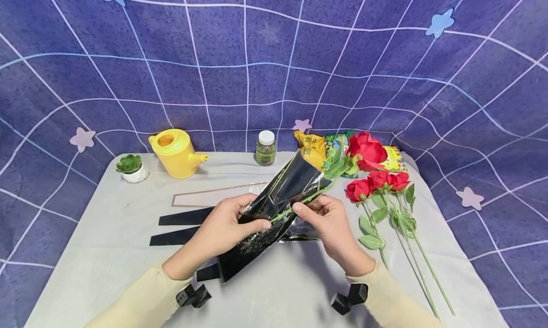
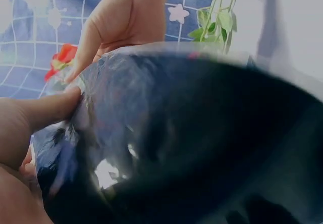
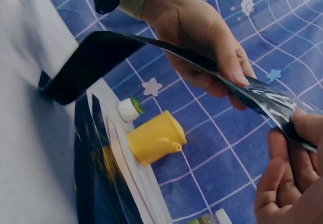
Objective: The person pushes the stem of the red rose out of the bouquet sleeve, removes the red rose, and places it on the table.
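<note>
Glossy black flower wrapping [image 1: 295, 180] slants upward between my two hands, held above the table. A red artificial rose [image 1: 367, 151] has its bloom past the wrapping's upper right end, with its green stem [image 1: 309, 197] running down along the wrapping. My left hand [image 1: 227, 226] grips the wrapping from the left, thumb by the stem's lower visible part. From the right, my right hand [image 1: 329, 223] pinches the stem and wrapping edge, thumb on top. Wrapping fills much of the left wrist view, and both hands hold its narrow edge in the right wrist view.
Several red roses [image 1: 378, 183] lie at right. Black wrapping pieces [image 1: 173, 236] and a brown-edged clear one [image 1: 214, 196] lie at left. A yellow watering can [image 1: 175, 154], potted succulent [image 1: 133, 168], white-capped jar [image 1: 266, 149] and colourful bags [image 1: 311, 146] line the back.
</note>
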`<control>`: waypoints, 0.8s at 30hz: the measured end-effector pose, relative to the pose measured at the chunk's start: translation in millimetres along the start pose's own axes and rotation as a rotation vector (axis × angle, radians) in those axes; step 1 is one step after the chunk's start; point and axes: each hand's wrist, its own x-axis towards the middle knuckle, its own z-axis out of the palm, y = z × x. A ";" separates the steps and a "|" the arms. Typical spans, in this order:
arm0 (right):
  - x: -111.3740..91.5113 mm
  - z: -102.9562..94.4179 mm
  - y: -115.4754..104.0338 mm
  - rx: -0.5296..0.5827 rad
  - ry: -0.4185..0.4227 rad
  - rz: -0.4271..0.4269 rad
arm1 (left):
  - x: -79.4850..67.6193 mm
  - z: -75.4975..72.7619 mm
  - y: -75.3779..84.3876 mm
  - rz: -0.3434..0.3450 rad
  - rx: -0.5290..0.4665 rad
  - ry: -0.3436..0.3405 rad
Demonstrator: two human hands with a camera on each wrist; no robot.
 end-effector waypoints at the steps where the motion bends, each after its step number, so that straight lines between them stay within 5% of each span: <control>1: 0.2 -2.2 -0.2 0.005 -0.015 0.000 | -0.4 -0.5 0.3 -0.007 0.005 0.007; 6: 3.4 -19.5 -2.8 0.193 -0.091 -0.027 | -4.2 -5.1 -0.5 -0.048 0.013 0.034; 12: 10.6 -35.3 -10.3 0.490 -0.023 -0.027 | -11.7 -11.6 -6.5 -0.079 0.064 0.061; 24: 18.0 -32.9 -12.4 0.533 0.083 0.139 | -17.6 -12.9 -9.7 -0.014 0.161 0.087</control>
